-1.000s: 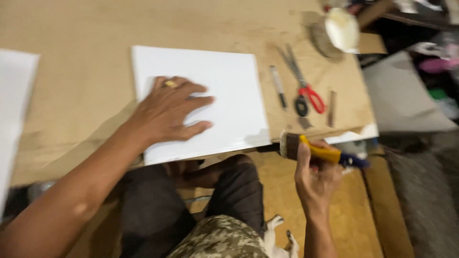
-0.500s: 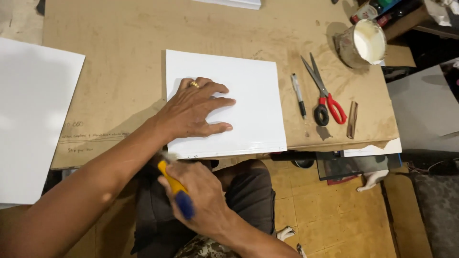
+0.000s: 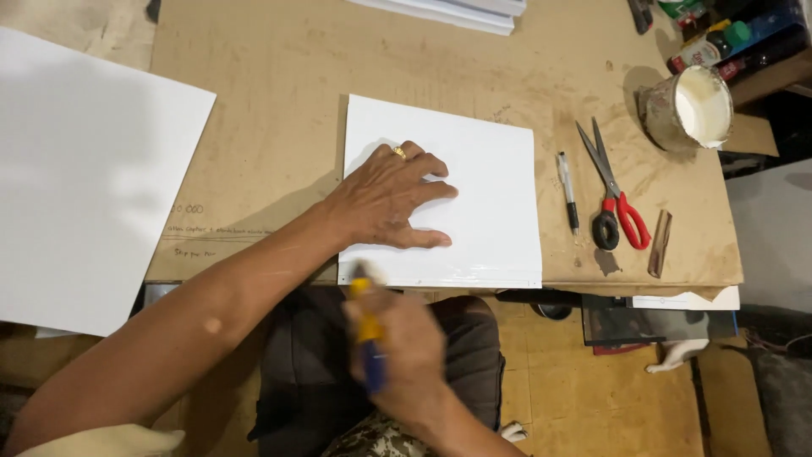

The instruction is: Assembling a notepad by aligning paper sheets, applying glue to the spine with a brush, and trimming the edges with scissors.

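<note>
The white square sheet (image 3: 474, 199) lies flat on the brown board surface (image 3: 271, 127), its near edge flush with the surface's near edge. The left hand (image 3: 385, 199) presses down on the sheet's near-left part, fingers spread flat, holding nothing; a gold ring shows on one finger. To the left of the sheet there is a bare strip of surface, then a large white sheet (image 3: 85, 178) overhanging the surface's left edge. To the right of the square sheet the room is narrow: a pen (image 3: 568, 190) lies just beside its right edge, then red-handled scissors (image 3: 616, 199) with blades closed, then a small brown stick (image 3: 660, 244) near the surface's near-right corner. Beyond the scissors, further from the person, stands a round can of white paste (image 3: 689, 108). Behind the square sheet the surface is open up to a stack of white boards (image 3: 457, 10), cut off by the frame's top.

The right hand (image 3: 397, 355) sits just below the square sheet's near edge, its grip closed around a brush (image 3: 365, 326) with a yellow and blue handle. The hand is blurred, and the brush's bristles cannot be made out. The square sheet's near edge looks glossy.
</note>
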